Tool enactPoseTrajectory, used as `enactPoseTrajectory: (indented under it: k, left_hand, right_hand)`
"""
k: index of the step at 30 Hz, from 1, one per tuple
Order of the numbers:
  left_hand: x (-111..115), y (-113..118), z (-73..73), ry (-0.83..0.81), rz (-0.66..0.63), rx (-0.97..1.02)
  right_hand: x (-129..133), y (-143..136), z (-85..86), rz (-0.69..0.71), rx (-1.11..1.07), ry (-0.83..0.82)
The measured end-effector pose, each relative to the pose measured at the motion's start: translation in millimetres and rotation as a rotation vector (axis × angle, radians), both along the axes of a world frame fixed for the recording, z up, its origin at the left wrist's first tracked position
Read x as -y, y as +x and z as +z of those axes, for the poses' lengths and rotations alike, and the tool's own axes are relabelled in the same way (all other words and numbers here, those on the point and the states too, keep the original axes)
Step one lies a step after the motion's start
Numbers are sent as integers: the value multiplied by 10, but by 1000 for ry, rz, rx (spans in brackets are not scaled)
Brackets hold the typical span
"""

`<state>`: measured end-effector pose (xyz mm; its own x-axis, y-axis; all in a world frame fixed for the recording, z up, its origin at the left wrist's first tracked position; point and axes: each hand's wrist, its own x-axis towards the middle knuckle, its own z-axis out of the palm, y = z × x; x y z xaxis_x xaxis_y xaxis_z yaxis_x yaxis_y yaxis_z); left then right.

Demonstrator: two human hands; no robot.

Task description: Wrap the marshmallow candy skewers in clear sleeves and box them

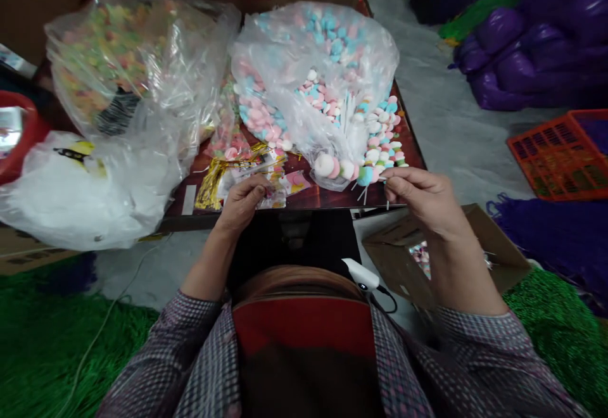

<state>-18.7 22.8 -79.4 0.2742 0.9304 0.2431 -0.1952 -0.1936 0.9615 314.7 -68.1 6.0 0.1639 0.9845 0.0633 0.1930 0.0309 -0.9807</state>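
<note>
Between the thumb and fingers of my right hand is the stick end of a marshmallow skewer, whose white, pink and blue pieces point left over the table edge. My left hand pinches a small clear plastic bag at the front of the table. More printed packets and gold twist ties lie just beyond that hand. Other marshmallow skewers are stacked past my right hand. Behind them, a large clear bag holds loose pink, blue and white marshmallows.
Another big bag, with yellow-green and orange sweets, fills the table's left side. A white plastic bag hangs over the left edge beside a red basin. Below right are a cardboard box and an orange crate.
</note>
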Motion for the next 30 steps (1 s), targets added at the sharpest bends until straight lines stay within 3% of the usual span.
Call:
enactPoseTrajectory:
  k: [5,12,16,21,26,30]
  left_hand:
    - [4,33,44,137,-71,-89]
    - [36,187,121,172,-93,-258]
    - [37,200,153,245,-102,-282]
    - [38,189,129,327,-61,-378]
    - [74,250,96,369,41,-461]
    - [103,280,83,333,105,-452]
  right_hand:
    - [62,-87,1,15,-83,11]
    - [-2,-602,19,44,-232,-21]
    - [-90,-735,3,73,-193,-17]
    - [-114,-768,-81,136,-181,-39]
    - [-50,-897,-251,316,-215,-187]
    - [-5,-971,-338,331,-292,-226]
